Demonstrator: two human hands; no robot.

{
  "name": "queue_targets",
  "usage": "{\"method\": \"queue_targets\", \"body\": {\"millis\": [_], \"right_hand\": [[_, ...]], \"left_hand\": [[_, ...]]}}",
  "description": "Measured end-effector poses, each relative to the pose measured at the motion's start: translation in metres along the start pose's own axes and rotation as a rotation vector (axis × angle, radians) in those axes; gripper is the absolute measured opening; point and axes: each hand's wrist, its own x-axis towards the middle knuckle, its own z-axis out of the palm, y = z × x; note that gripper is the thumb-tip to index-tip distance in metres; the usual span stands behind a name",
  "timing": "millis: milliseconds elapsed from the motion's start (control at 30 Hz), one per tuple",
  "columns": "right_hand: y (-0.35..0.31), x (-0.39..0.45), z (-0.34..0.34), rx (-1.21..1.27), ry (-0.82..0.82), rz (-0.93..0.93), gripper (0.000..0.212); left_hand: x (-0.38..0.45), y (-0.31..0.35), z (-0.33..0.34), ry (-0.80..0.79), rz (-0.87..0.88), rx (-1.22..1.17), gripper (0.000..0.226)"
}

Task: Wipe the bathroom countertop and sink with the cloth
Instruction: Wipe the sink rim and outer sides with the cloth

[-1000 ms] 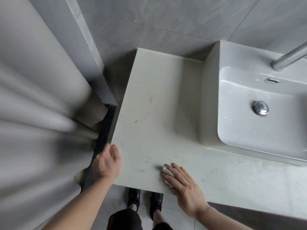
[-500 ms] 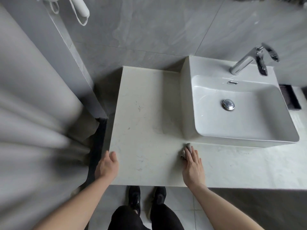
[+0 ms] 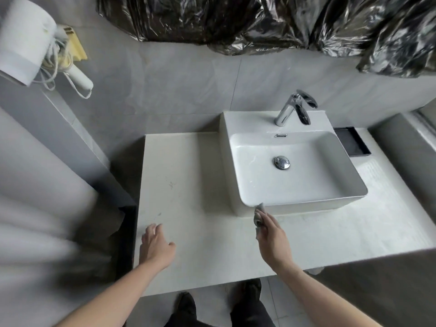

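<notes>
Two hands over one pale stone desk (image 3: 188, 175). Right hand (image 3: 273, 241) raised just off the surface near the sink's near-left corner, fingers (image 3: 265, 228) curled round one small grey cloth (image 3: 259, 214) — top of the cloth touching or nearly touching the rim there, cannot tell which. Left hand (image 3: 157, 247) to the left, near the desk's near-left part, fingers (image 3: 153, 230) loosely spread and holding nothing; whether resting on the stone or just above it, cannot tell.

One white rectangular sink (image 3: 335, 194) standing on the desk, right of centre, with one chrome drain plug (image 3: 281, 162) in the middle of the bowl and one small overflow slot (image 3: 280, 135) on the far wall. One chrome tap (image 3: 289, 112) on the far ledge, spout pointing toward the bowl. One black tray (image 3: 352, 145) just beside the sink's far-right side.

A few faint marks on the bare stone left of the sink. Crumpled black plastic sheeting (image 3: 259, 22) along the far wall, above the grey tiles. One white hair dryer (image 3: 26, 41) with a tangled cord — mounted far left. Two dark shoes (image 3: 186, 305) on the floor at the near edge.
</notes>
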Motion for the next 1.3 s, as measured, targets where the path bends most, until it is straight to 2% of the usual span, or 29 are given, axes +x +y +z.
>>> {"method": "queue_targets", "body": {"millis": [100,233,367,533,667,800,900,1000,1100,1200,1300], "right_hand": [[-0.017,0.027,-0.016,0.04,0.023,-0.126,0.034],[-0.011,0.063,-0.03,0.014,-0.084,-0.241,0.034],[0.026,0.084,-0.058,-0.16,-0.252,-0.291,0.038],[0.092,0.111,-0.111,-0.251,-0.259,-0.265,0.024],[0.136,0.128,-0.155,-0.274,-0.241,-0.247,0.019],[0.161,0.132,-0.176,-0.249,-0.183,-0.231,0.026],[0.145,0.129,-0.157,-0.238,-0.231,-0.23,0.029],[0.119,0.121,-0.127,-0.192,-0.347,-0.329,0.036],[0.108,0.121,-0.121,-0.186,-0.391,-0.382,0.034],[0.132,0.129,-0.147,-0.219,-0.322,-0.391,0.034],[0.184,0.141,-0.193,-0.278,-0.203,-0.361,0.036]], "left_hand": [[0.007,0.06,-0.006,0.001,0.088,-0.114,0.06],[0.016,0.138,-0.004,-0.024,0.226,-0.265,0.058],[0.014,0.207,0.001,-0.032,0.214,-0.361,0.062],[0.015,0.265,0.026,-0.02,0.128,-0.37,0.061],[0.017,0.271,0.043,0.125,-0.002,-0.301,0.066],[0.017,0.273,0.046,0.148,-0.044,-0.259,0.065],[0.017,0.278,0.045,0.149,-0.078,-0.271,0.069],[0.016,0.282,0.043,0.137,-0.113,-0.269,0.072],[0.024,0.279,0.04,0.109,-0.14,-0.235,0.074],[0.036,0.276,0.038,0.087,-0.147,-0.209,0.074],[0.032,0.283,0.032,0.086,-0.147,-0.199,0.06]]}}
